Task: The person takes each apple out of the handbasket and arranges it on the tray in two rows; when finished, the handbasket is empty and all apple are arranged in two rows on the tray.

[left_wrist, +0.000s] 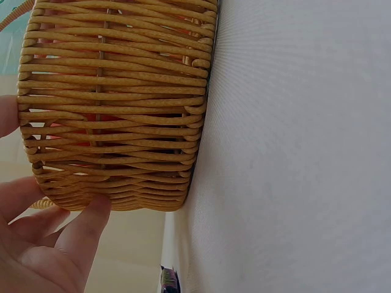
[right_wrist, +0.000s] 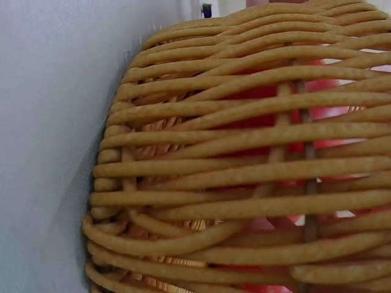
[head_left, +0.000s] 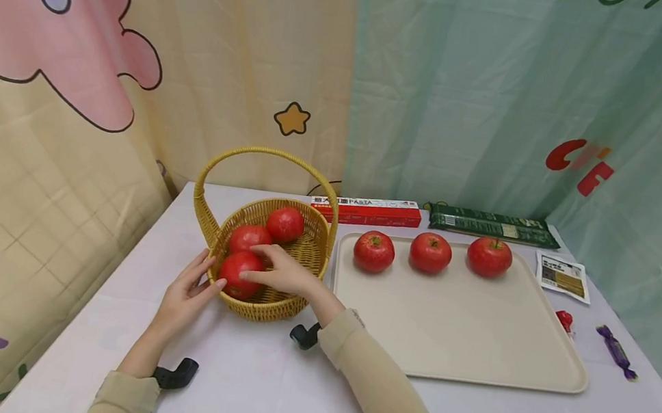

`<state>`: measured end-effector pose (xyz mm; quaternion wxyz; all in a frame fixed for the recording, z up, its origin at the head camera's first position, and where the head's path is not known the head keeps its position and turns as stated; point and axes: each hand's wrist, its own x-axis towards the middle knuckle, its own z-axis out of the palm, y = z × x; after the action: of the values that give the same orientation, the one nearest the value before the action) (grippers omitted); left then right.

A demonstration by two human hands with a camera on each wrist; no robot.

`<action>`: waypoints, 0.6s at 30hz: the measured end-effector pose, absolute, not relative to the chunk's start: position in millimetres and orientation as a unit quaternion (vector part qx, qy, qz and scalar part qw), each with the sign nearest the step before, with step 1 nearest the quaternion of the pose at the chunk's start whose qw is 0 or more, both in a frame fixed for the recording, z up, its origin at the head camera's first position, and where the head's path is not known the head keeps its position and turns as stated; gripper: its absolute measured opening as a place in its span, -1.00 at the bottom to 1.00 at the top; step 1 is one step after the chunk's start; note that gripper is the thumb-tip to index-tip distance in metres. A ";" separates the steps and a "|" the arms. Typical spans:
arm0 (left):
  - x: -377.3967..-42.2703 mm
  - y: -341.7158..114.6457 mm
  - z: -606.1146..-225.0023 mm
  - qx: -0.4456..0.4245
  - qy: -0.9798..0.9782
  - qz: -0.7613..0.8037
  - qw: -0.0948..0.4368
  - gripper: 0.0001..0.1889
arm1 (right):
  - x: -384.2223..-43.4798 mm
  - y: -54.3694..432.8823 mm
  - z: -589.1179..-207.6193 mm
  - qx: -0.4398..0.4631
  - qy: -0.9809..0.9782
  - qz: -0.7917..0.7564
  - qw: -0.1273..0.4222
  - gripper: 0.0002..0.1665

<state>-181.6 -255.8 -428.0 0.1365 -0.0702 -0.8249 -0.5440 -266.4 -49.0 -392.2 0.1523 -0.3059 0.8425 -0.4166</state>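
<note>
Pinched in the right hand point(head_left: 285, 273), a smooth, round red fruit point(head_left: 240, 274) with no clear long axis lies to that hand's left, inside the yellow woven wicker basket point(head_left: 268, 310). The left hand point(head_left: 186, 295), just outside, holds the basket. Beyond the pinched fruit sit two more red fruits point(head_left: 285, 224); three similar fruits point(head_left: 431, 252) line the far side of the flat beige tray point(head_left: 464, 333) at right.

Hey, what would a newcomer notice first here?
Probably the yellow woven basket, left of centre in the head view, holding three round red fruits, the right hand on the nearest. Then three more round red fruits, lined along the far side of the beige rectangular tray.
</note>
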 end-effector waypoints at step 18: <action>-182.1 -257.4 -429.6 -0.074 -0.830 -0.535 0.138 -0.37 | -266.1 -51.9 -392.9 -0.304 0.845 -0.407 0.168 -0.31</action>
<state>-182.1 -257.4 -429.6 0.1378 -0.0735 -0.8305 -0.5347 -266.1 -51.9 -392.9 0.1678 -0.3036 0.8452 -0.4065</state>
